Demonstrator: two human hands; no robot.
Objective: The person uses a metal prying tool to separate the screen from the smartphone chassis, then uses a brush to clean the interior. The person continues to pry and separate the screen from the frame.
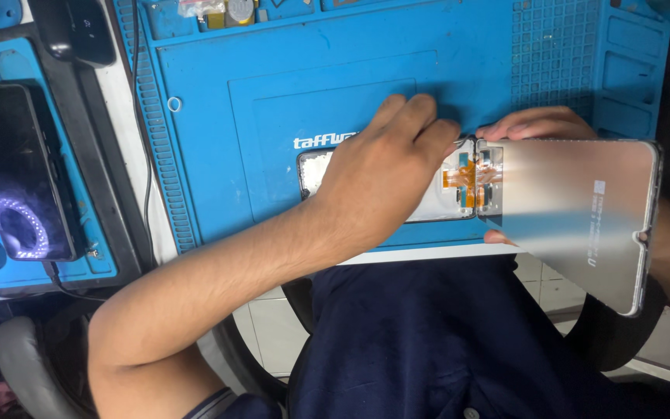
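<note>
At the mat's (273, 101) near edge, our left hand (385, 174) covers the opened phone (316, 167), fingers pinched at its orange flex cable (463, 177). Our right hand (540, 124) grips the lifted screen (583, 206) by its edges.

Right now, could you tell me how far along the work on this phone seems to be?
Done: the screen panel is already lifted off the phone body and folded open beside it. In hand: the right hand holds the panel at its inner edge, while the left hand pinches at the orange ribbon cables. Left: those cables bridge the two parts, so the screen looks not yet free.
</note>
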